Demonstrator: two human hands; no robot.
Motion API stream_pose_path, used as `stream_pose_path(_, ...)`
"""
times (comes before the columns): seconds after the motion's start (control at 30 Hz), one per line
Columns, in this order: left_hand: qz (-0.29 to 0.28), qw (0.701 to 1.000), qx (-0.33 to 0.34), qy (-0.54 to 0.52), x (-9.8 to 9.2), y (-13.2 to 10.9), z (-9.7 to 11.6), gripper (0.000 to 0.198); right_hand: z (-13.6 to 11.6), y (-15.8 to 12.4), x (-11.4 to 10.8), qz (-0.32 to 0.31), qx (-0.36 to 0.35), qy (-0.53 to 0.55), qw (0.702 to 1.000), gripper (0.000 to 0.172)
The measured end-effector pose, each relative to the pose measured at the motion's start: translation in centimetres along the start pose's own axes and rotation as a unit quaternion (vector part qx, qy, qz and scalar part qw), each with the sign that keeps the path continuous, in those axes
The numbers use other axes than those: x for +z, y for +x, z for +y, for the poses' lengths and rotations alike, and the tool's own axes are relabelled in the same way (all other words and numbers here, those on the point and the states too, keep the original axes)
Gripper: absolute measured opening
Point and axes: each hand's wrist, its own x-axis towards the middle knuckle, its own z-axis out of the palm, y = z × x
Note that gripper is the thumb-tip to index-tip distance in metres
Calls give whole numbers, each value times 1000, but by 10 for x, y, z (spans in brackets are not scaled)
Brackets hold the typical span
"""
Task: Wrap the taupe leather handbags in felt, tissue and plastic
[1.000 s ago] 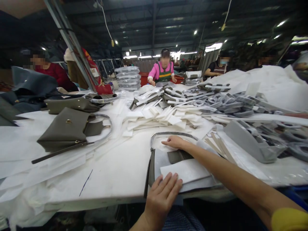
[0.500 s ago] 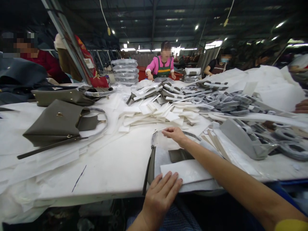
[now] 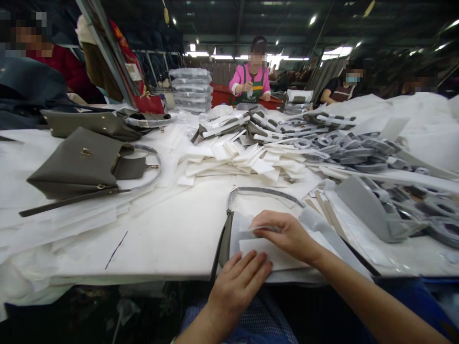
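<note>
In the head view, my left hand (image 3: 240, 282) lies flat, fingers spread, on the lower left part of a white foam sheet (image 3: 287, 258). Just above it, my right hand (image 3: 283, 234) is closed, fingertips pinching a thin pale sheet edge. Beneath both hands lies a dark olive bag (image 3: 224, 239), mostly hidden by grey-white wrapping, its side showing at the left. The bag's wrapped handle (image 3: 268, 191) arches over the table beyond my right hand.
An olive handbag (image 3: 79, 165) lies at the left. White foam pieces (image 3: 233, 162) and grey wrapped rings (image 3: 358, 148) are heaped farther back. A grey wrapped piece (image 3: 369, 205) rests at the right. A person in pink (image 3: 253, 81) works across the table (image 3: 161, 239).
My right hand has come down and nearer from the handle, and its fingers now pinch the thin sheet. The dark flap is now covered. My left hand stays on the foam. The view has shifted.
</note>
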Motion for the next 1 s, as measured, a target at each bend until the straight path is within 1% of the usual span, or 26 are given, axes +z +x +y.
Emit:
stream_pose_path(0.07,5,1000,-12,-18,0,0,0,36,-1,-16,6,-33,-42,-38,998,16)
stream_pose_path(0.13,12,999,-21,-35,2,-1,0,32,1,-27,9,-55,-64,-68,994,23)
stream_pose_path(0.23,30,998,-28,-44,7,-6,-1,26,4,-39,9,-63,-80,-96,990,23)
stream_pose_path(0.37,61,995,-50,-57,12,-10,1,22,2,-50,10,-55,-110,-110,986,22)
stream_pose_path(0.47,61,994,-64,-56,12,-8,2,23,-1,-53,14,-22,-120,-114,986,23)
stream_pose_path(0.53,53,995,-69,-53,10,-4,2,22,-5,-49,16,3,-108,-105,989,22)
stream_pose_path(0.6,32,995,-68,-59,9,-2,2,21,-11,-38,16,35,-81,-94,992,20)
stream_pose_path(0.67,13,995,-65,-72,9,-2,1,21,-18,-21,11,73,-40,-93,992,16)
stream_pose_path(0.73,7,995,-58,-79,9,-3,1,22,-23,2,1,115,5,-96,989,12)
stream_pose_path(0.8,11,995,-57,-78,10,-4,1,21,-21,28,-10,142,46,-80,986,16)
stream_pose_path(0.93,26,996,-53,-61,10,-3,1,20,-1,79,-28,136,96,5,986,27)
stream_pose_path(1.0,28,997,-52,-55,10,-2,1,21,8,94,-31,138,107,39,984,31)
